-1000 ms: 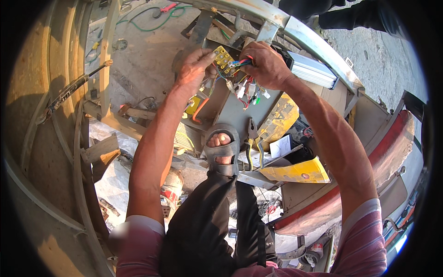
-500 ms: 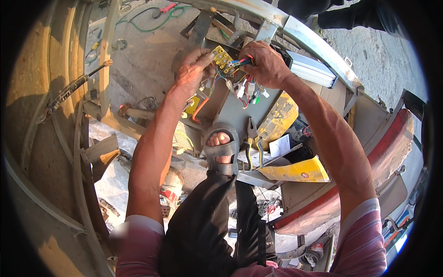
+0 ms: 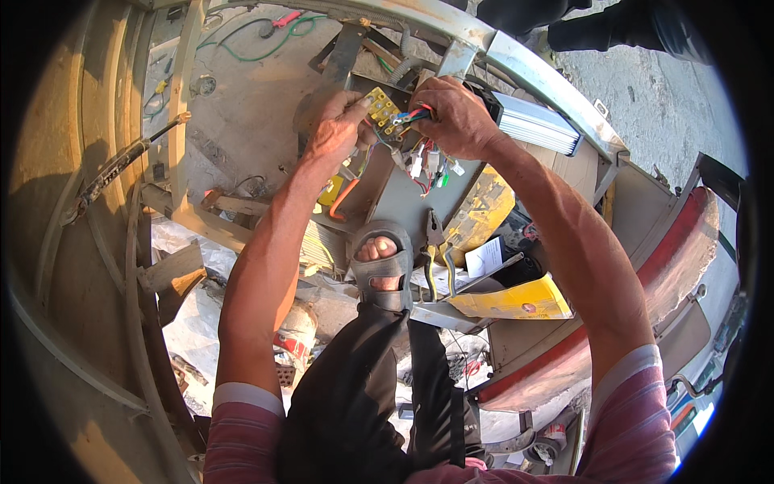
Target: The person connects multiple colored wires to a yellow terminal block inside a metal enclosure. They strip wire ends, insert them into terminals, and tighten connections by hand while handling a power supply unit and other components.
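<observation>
With my left hand (image 3: 337,129) I grip the yellow terminal block (image 3: 382,106) by its left edge. My right hand (image 3: 452,116) is closed on a bundle of coloured wires (image 3: 418,112) whose ring-lug ends lie at the block's right side. Several white and green connectors (image 3: 418,163) dangle below, over a grey metal plate (image 3: 395,194). A silver finned box (image 3: 532,123) sits just right of my right hand. Pliers (image 3: 437,250) rest beside my sandalled foot (image 3: 380,266).
A metal frame (image 3: 184,97) encloses the space, with a gas strut (image 3: 121,161) at left. A yellow carton (image 3: 508,300), papers (image 3: 482,256) and a red curved panel (image 3: 673,250) lie right. A green cable (image 3: 266,52) is on the ground. Another person's dark trousers (image 3: 613,28) show top right.
The view has shifted a little, with the scene slightly higher and left in the frame. Both hands keep their grips on the block and wires.
</observation>
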The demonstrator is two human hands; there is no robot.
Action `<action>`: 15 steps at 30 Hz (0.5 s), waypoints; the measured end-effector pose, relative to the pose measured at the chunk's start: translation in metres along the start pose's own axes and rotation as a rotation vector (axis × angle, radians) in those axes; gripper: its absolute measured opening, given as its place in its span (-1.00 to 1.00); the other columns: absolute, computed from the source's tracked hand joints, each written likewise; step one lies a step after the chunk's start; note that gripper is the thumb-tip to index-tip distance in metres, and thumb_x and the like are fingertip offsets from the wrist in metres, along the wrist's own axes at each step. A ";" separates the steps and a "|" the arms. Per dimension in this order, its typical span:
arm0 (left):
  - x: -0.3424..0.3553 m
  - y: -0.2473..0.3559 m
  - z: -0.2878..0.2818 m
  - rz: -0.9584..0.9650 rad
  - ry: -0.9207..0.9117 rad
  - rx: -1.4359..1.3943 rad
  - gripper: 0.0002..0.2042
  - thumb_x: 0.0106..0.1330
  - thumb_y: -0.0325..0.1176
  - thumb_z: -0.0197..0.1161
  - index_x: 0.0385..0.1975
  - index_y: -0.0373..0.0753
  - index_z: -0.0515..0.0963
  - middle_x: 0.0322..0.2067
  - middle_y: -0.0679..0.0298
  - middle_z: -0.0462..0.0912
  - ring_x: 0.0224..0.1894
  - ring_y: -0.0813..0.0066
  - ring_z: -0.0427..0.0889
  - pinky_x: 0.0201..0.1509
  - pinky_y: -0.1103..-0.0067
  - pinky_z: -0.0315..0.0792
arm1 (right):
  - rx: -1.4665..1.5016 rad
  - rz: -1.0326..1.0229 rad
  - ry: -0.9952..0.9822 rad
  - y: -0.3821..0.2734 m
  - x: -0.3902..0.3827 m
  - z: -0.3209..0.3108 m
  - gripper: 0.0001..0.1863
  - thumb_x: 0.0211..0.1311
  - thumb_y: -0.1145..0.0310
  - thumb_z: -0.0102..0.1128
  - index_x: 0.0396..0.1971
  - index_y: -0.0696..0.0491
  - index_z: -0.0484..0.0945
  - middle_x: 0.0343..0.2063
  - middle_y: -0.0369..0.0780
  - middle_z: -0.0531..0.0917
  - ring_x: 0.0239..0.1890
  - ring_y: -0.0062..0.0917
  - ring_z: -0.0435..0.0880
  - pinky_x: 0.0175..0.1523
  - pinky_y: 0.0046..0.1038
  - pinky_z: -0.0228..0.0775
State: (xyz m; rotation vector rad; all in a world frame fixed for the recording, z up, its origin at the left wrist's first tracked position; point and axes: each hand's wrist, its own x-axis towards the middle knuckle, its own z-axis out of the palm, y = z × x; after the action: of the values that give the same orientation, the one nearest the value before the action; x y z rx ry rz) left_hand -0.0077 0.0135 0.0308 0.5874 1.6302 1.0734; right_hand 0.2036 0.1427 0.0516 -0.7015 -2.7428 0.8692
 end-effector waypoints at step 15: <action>0.008 -0.006 -0.003 0.020 -0.072 -0.176 -0.77 0.57 -0.24 0.24 -0.02 -0.29 0.58 -0.42 0.32 0.63 -0.56 0.59 0.53 -0.47 0.59 0.38 | -0.066 -0.094 0.030 -0.006 0.001 -0.001 -0.70 0.19 0.38 0.28 -0.08 0.13 0.63 -0.13 -0.08 0.62 0.07 -0.10 0.59 0.20 -0.11 0.48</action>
State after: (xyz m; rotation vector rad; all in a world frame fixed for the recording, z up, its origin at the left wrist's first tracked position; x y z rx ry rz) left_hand -0.0123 0.0159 0.0215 0.5205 1.4537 1.1831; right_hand 0.2005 0.1393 0.0562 -0.5867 -2.7639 0.7460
